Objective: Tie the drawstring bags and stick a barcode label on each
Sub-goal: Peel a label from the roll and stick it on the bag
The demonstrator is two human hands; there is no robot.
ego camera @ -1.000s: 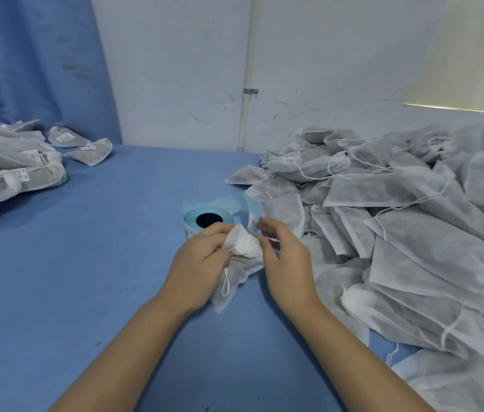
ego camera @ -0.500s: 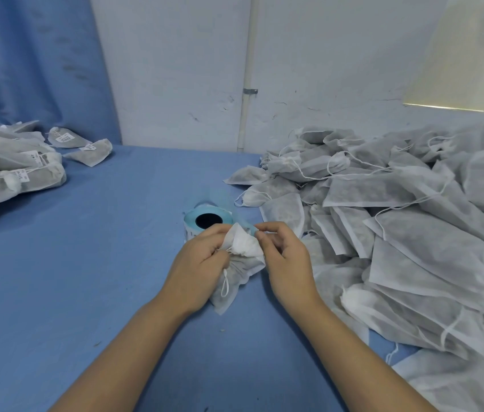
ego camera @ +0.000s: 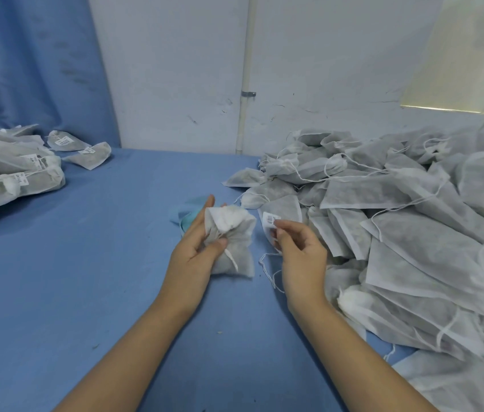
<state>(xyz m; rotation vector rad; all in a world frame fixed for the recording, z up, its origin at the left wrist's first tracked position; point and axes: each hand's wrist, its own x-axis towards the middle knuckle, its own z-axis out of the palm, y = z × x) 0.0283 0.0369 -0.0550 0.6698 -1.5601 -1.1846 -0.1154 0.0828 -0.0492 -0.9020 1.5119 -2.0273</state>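
Here, left hand (ego camera: 193,257) grips fibrous bag (ego camera: 236,230); right hand (ego camera: 300,251) pinches label (ego camera: 272,218).

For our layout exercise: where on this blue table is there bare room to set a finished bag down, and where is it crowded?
Bare table lies between the labelled pile and the left hand, down to the near edge. Crowded: the heap of bags right of the right hand.
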